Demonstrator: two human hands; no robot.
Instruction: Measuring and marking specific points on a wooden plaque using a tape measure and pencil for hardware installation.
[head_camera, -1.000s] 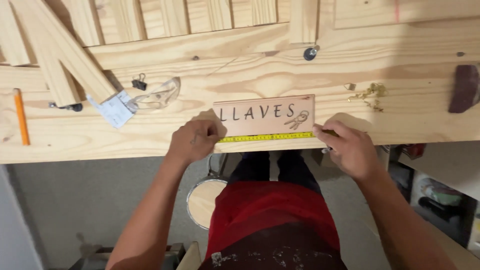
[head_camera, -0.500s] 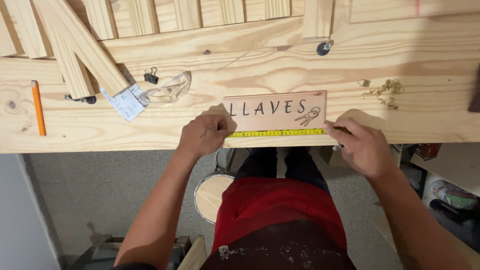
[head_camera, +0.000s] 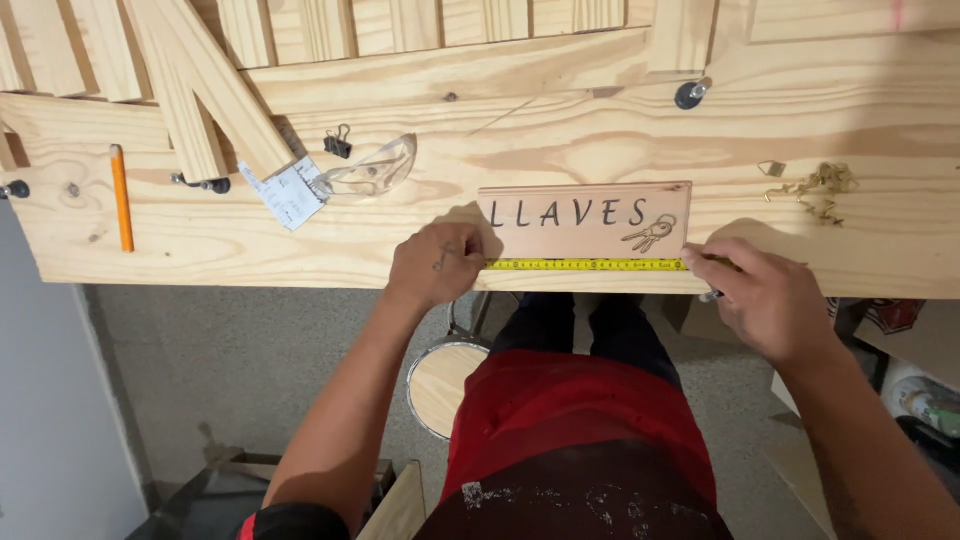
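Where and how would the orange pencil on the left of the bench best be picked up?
Pinch the orange pencil across its middle, coming straight down from above. It lies flat and roughly upright in the view on the wooden bench, with bare wood on both long sides, well apart from both hands.

Head view, steeply down, near workbench (head_camera: 250, 240)

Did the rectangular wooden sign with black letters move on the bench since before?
No. The sign's right end still sits directly below the black round knob on the pine bench; only the view shifted.
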